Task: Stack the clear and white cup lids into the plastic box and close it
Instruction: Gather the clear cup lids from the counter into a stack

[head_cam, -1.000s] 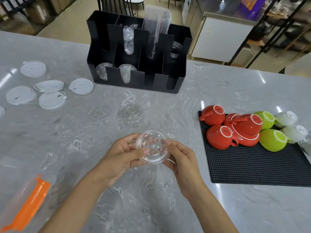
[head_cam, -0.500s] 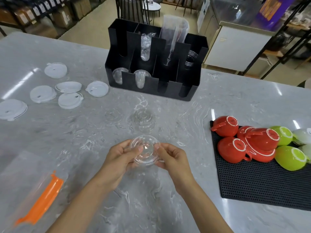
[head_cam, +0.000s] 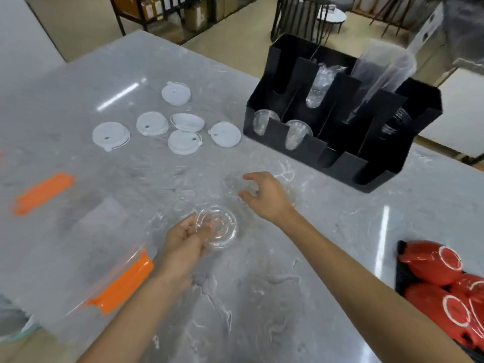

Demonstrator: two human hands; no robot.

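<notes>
white lids (head_cam: 178, 125), black organizer (head_cam: 340, 132), red cups (head_cam: 440, 279)

Black organizer (head_cam: 366, 142) far side; red cups (head_cam: 442, 284) right, on marble table (head_cam: 288, 297).

6 white lids (head_cam: 178, 142) lie loose on the marble counter (head_cam: 288, 297). 1 stack of clear lids (head_cam: 216, 227) is in the left hand (head_cam: 183, 244), and at least 1 more clear lid (head_cam: 237, 183) lies flat under the right hand (head_cam: 264, 196) (clear on pale stone, so any others are hard to pick out). 2 orange strips show at the left: 1 far (head_cam: 43, 192), 1 near (head_cam: 123, 282). 1 black organizer (head_cam: 340, 142) stands behind. 3 red cups (head_cam: 434, 265) show at the right edge.
</notes>
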